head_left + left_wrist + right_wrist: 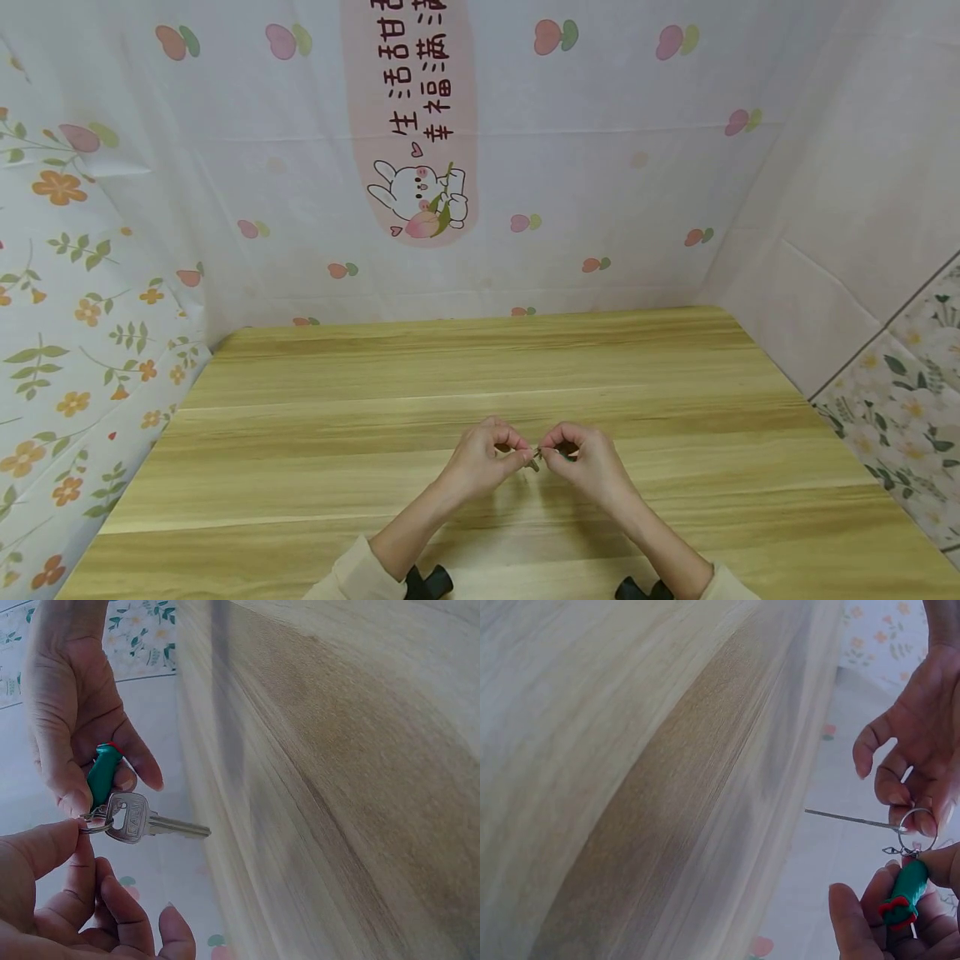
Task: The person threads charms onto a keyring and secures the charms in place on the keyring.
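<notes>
Over the wooden table, my left hand pinches a metal key ring between thumb and fingertip. A silver key with letters on its head is threaded on that ring, its blade sticking out sideways. My right hand holds a small green charm with red trim, thumb and finger pinching near the short chain links that join it to the ring. Fingertips of both hands come close together at the ring. The other fingers of the left hand are loosely bent. In the head view, fingers hide most of the charm.
The wood-grain table spreads out below both hands. Behind it hangs a white cloth with fruit prints, and a flowered cloth covers the left side. Black straps show at the wrists near the front edge.
</notes>
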`<state>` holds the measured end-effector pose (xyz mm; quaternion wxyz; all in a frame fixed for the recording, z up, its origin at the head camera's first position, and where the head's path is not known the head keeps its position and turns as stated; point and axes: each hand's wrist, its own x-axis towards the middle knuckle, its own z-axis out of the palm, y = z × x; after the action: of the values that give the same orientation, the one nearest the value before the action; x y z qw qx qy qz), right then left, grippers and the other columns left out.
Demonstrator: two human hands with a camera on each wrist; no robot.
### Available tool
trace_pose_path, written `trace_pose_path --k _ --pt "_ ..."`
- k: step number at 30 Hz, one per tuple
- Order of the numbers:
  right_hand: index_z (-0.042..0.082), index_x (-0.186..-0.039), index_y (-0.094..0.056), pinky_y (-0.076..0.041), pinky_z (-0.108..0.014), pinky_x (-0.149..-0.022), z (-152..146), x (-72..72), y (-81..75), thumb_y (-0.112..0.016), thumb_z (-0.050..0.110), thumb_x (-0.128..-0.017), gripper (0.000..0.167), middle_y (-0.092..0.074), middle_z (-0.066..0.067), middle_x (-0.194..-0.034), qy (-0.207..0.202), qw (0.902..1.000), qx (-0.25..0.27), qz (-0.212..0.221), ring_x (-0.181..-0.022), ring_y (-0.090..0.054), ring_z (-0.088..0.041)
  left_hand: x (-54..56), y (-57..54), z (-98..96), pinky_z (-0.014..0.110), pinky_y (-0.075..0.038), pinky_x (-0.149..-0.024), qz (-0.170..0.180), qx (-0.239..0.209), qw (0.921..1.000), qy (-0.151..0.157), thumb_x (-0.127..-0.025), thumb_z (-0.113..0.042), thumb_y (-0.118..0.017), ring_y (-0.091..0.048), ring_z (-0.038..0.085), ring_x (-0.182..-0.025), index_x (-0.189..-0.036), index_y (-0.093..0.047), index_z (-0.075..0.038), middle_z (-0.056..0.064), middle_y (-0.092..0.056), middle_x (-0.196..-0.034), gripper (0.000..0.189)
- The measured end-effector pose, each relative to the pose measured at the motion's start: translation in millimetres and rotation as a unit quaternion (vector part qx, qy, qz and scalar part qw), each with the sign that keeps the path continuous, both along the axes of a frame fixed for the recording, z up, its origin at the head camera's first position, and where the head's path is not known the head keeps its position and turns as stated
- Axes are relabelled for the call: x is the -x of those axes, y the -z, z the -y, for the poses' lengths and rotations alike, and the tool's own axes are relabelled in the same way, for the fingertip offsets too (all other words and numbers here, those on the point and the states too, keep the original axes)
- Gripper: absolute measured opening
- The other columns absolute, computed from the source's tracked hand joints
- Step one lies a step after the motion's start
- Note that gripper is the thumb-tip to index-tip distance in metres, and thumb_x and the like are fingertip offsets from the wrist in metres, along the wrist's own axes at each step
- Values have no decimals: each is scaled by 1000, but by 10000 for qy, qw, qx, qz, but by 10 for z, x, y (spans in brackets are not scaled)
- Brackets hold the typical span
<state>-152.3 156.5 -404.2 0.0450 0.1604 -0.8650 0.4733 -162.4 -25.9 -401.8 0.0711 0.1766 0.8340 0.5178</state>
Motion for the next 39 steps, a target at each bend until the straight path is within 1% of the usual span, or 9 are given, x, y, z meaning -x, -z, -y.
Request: trace_pose_path --k 6,11,13,16,25,29,32,36,39 --pt "7 -78 -66 -49 -22 -61 -19 15 14 -65 -2 -80 9 -66 -2 -75 -56 9997 176 141 -67 -55 -1 21 24 22 25 -44 -68 435 -398 9981 171 -87 -17 -67 -54 12 -85 -84 -70 -5 0 -60 -93 13" --pt "7 -78 -66 -48 -21 -60 -16 7 -4 -64 -2 -80 9 -65 -1 -73 -55 9997 162 180 -65 -53 -1 24 17 28 22 -41 -60 669 -555 9959 244 -87 -19 -67 -52 11 -77 -87 -71 -3 2 -60 -91 16" --pt "7 -78 -65 -48 -21 -60 -11 3 -12 -64 -2 -80 10 -65 -1 -73 -51 9997 136 190 -65 -53 -1 27 11 27 21 -40 -57 682 -516 9960 239 -87 -19 -67 -51 11 -75 -87 -71 -3 3 -60 -90 16" --pt "7 -78 -65 -48 -21 -60 -6 1 -16 -64 -3 -80 10 -65 -1 -73 -55 9998 62 186 -65 -53 -1 40 14 25 21 -39 -58 723 -476 9960 225 -87 -19 -67 -50 11 -74 -87 -71 -3 2 -60 -88 16" --pt "7 -79 -66 -48 -21 -60 -9 35 -6 -64 -2 -80 9 -65 -1 -75 -57 9999 -43 157 -67 -54 -1 66 37 20 21 -38 -60 1009 -773 9917 191 -88 -15 -66 -47 11 -73 -86 -68 1 -1 -57 -83 17" --pt "6 -79 -66 -48 -22 -60 -22 41 8 -64 -2 -80 9 -65 -1 -74 -87 9999 -11 143 -67 -54 0 62 38 22 21 -38 -60 1074 -865 9903 163 -87 -16 -67 -47 11 -72 -86 -68 2 -1 -57 -82 17" --pt "5 -79 -66 -48 -22 -60 -29 42 18 -64 -2 -80 8 -65 -2 -75 -128 9998 30 146 -67 -54 -1 51 35 26 21 -37 -58 1051 -912 9901 192 -87 -15 -68 -46 11 -71 -87 -67 2 0 -57 -81 17" --pt "2 -81 -66 -48 -22 -60 -36 44 29 -64 2 -83 3 -66 -5 -77 -198 9994 94 273 -68 -56 -2 53 48 33 20 -36 -57 1022 -911 9903 221 -87 -15 -67 -45 12 -70 -87 -67 2 0 -56 -80 17" --pt "2 -84 -66 -49 -22 -62 -48 48 43 -65 5 -85 4 -67 -6 -80 -284 9985 95 448 -70 -57 -3 64 69 39 21 -37 -59 1014 -873 9908 203 -88 -15 -66 -47 12 -73 -88 -67 1 0 -57 -82 16"
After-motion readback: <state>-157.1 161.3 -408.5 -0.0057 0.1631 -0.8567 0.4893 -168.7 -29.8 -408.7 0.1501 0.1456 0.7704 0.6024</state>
